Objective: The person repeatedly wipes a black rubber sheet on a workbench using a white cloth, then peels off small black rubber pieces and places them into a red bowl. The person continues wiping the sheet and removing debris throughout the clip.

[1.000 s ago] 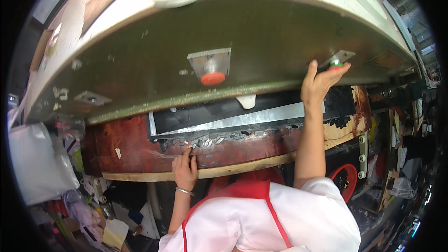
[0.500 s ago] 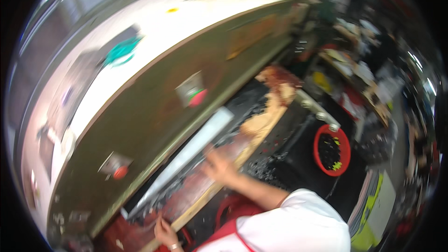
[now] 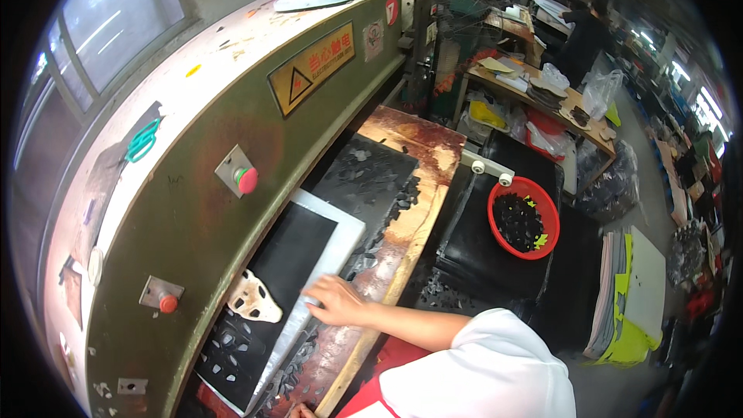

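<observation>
A flat board with a whitish border [image 3: 340, 234] and a black sheet [image 3: 292, 248] on it juts out from under the green machine. On the sheet sits a cream, mask-shaped piece [image 3: 255, 299] with several dark holes. Small cut shapes [image 3: 223, 354] are scattered beside it. My right hand [image 3: 337, 302] has its fingers closed at the board's near border, seemingly gripping it. Only the fingers of my left hand [image 3: 302, 412] show at the lower edge, by the wooden table edge; whether they hold anything is hidden.
The green machine beam [image 3: 186, 217] carries a red button [image 3: 248, 179] and another [image 3: 168, 303]. Black scraps [image 3: 406, 195] litter the worn wooden table [image 3: 426, 209]. To the right stand a red basin [image 3: 554, 213] of black pieces and stacked sheets [image 3: 638, 286]. Scissors [image 3: 143, 139] lie on top.
The view has turned and sharpened. The board has come out from under the machine, exposing its black sheet and the mask-shaped piece. My right hand has closed at its border; my left is mostly out of view.
</observation>
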The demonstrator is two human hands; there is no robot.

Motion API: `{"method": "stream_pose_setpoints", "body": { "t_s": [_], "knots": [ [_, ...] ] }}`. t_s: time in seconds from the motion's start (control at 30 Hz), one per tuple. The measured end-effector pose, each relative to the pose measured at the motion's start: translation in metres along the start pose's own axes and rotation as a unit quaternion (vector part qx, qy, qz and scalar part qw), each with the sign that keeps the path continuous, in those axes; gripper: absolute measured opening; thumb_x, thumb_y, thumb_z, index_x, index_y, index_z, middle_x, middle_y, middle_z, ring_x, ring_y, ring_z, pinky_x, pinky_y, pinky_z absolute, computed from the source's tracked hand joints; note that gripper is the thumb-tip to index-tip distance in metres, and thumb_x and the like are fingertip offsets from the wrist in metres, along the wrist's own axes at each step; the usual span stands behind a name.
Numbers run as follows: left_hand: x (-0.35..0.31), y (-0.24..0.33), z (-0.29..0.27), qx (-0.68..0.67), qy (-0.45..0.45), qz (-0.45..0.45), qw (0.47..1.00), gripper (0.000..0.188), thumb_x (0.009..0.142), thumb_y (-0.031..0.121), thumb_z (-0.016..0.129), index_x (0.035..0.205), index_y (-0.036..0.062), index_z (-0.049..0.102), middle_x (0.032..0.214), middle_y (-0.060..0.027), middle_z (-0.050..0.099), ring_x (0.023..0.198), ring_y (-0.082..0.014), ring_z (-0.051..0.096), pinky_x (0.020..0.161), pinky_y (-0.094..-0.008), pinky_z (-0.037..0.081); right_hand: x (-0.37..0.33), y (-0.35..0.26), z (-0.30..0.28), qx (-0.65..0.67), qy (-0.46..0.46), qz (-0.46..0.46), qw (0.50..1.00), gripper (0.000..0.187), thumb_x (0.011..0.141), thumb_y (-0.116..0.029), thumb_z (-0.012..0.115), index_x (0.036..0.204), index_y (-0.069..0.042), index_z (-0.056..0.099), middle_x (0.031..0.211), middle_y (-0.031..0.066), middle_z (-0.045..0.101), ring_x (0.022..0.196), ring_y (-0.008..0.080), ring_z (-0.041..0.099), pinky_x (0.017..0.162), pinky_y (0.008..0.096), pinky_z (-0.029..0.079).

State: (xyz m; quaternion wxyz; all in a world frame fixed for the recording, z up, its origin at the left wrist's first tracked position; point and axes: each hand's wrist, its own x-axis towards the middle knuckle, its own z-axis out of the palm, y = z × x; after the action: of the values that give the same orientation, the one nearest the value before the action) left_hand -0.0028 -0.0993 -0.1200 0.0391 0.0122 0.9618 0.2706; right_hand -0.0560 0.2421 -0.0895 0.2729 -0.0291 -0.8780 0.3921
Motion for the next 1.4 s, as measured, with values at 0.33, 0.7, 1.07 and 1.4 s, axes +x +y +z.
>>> {"method": "stream_pose_setpoints", "body": {
  "t_s": [0.33,0.7,1.07,1.4],
  "knots": [
    [0.011,0.026,-0.024,0.0,0.125,0.143,0.982,0.049,0.083,0.009,0.063,0.131,0.0023,0.052,0.135,-0.0239,0.048,0.127,-0.0401,0.043,0.109,-0.047,0.032,-0.024,-0.055,0.047,-0.007,-0.07,0.001,0.998,0.095,0.053,-0.016,0.082,0.139,-0.008,0.04,0.134,0.0368,0.028,0.123,0.0531,0.029,0.102,0.0582,0.033],
    [-0.027,0.021,-0.04,0.125,0.057,0.17,0.976,0.049,0.082,0.014,0.063,0.13,0.0092,0.055,0.141,-0.0224,0.041,0.133,-0.0397,0.038,0.112,-0.0525,0.029,-0.034,-0.067,-0.054,0.459,-0.016,0.25,0.852,0.084,0.065,0.006,0.08,0.133,-0.006,0.031,0.119,0.0183,0.057,0.108,0.0235,0.058,0.094,0.0344,0.047],
    [-0.012,0.022,-0.039,0.128,0.069,0.177,0.973,0.049,0.082,0.01,0.062,0.129,0.007,0.054,0.141,-0.0227,0.042,0.133,-0.0389,0.038,0.112,-0.0526,0.028,-0.033,-0.05,-0.092,0.242,-0.013,0.169,0.956,0.081,0.058,0.006,0.08,0.126,-0.005,0.037,0.12,0.0125,0.049,0.112,0.0237,0.053,0.097,0.0354,0.045],
    [0.05,0.031,-0.027,0.121,0.108,0.175,0.971,0.041,0.084,0.008,0.06,0.125,0.0049,0.057,0.138,-0.0213,0.045,0.132,-0.0377,0.041,0.112,-0.0508,0.03,0.033,0.006,-0.002,-0.074,-0.039,-0.001,0.996,0.105,0.054,-0.011,0.084,0.143,0.002,0.029,0.132,0.024,0.044,0.123,0.0401,0.041,0.105,0.0447,0.035]
  ]
}}
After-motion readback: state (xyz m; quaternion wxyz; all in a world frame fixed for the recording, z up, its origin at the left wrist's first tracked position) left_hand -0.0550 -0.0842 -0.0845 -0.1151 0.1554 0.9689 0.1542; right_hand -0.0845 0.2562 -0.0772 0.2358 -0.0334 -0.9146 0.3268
